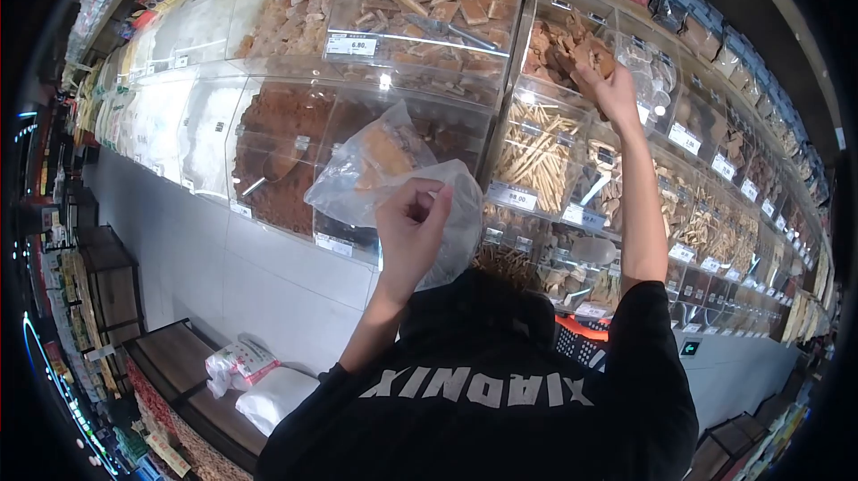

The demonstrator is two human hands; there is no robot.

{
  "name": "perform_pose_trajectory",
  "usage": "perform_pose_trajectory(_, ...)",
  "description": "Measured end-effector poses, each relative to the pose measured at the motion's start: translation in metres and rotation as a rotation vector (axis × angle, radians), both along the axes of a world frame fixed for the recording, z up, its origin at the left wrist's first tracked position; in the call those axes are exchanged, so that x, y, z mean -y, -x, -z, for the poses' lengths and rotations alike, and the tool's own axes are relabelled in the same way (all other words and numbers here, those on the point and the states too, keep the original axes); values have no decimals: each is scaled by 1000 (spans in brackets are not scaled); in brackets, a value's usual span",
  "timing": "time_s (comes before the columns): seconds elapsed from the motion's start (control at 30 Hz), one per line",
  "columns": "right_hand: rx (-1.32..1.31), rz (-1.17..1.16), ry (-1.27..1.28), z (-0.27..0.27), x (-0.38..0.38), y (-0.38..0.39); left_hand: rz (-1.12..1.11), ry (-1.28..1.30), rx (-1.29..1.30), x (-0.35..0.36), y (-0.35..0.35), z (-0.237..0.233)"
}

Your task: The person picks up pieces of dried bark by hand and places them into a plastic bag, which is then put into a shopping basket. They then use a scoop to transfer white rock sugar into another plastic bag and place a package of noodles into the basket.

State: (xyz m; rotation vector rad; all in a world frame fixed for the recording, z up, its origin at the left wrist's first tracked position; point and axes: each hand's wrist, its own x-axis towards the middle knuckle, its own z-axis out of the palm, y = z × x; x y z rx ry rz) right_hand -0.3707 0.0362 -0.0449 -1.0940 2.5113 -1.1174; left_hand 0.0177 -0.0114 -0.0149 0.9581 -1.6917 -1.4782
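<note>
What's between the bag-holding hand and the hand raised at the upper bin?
Head view: a clear bin of pale sticks lies between the left hand, holding the bag, and the right hand.

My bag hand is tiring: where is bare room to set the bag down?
Bare wood on the low shelf, left of the white sacks. The bins ahead are packed edge to edge; your right hand reaches into one, the left hand holds the bag.

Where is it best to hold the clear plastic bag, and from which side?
Pinch gathered film at the near edge of the plastic bag, coming from the person's side, as the left hand does. The film is limp with no handle, and the pale pieces inside lie toward its far end.
</note>
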Motion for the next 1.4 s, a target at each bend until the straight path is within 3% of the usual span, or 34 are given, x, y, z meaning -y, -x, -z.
perform_pose_trajectory(0.07,580,-2,126,-20,-28,-28,-18,8,20,0,-3,-1)
perform_pose_trajectory(0.13,843,-119,436,-23,-51,-69,-93,-10,-40,1,-2,-6)
perform_pose_trajectory(0.2,1050,-250,521,-23,-84,-101,-125,-17,-56,4,-3,-10)
perform_pose_trajectory(0.27,1198,-538,470,-21,-109,-124,-137,-25,-81,6,-3,-11)
perform_pose_trajectory(0.33,1118,-925,230,-11,-108,-138,-106,-12,-111,9,-4,-13)
perform_pose_trajectory(0.4,1141,-810,-41,-36,-107,-178,-66,-1,-85,8,-4,-17)
perform_pose_trajectory(0.53,1358,-883,-62,-5,-105,-225,73,-6,36,9,-10,-31)
perform_pose_trajectory(0.6,1499,-591,82,-6,-102,-243,112,2,53,11,-14,-41)
perform_pose_trajectory(0.63,1498,-451,89,3,-101,-247,153,8,71,11,-16,-43)
perform_pose_trajectory(0.67,1498,-458,86,6,-98,-250,146,10,72,12,-18,-43)
perform_pose_trajectory(0.73,1498,-288,242,9,-92,-260,145,61,87,11,-21,-41)
perform_pose_trajectory(0.87,1417,-415,217,-11,-70,-280,143,9,47,-4,-12,-36)
perform_pose_trajectory(0.97,1304,-596,-269,3,-32,-285,142,34,-11,-22,-4,-32)
perform_pose_trajectory(1.1,928,-610,-7,56,31,-303,125,321,63,-33,3,-33)
perform_pose_trajectory(1.23,658,-524,185,89,81,-308,124,374,32,-29,1,-32)
perform_pose_trajectory(1.4,543,-463,267,102,107,-303,113,281,-13,-27,-1,-37)
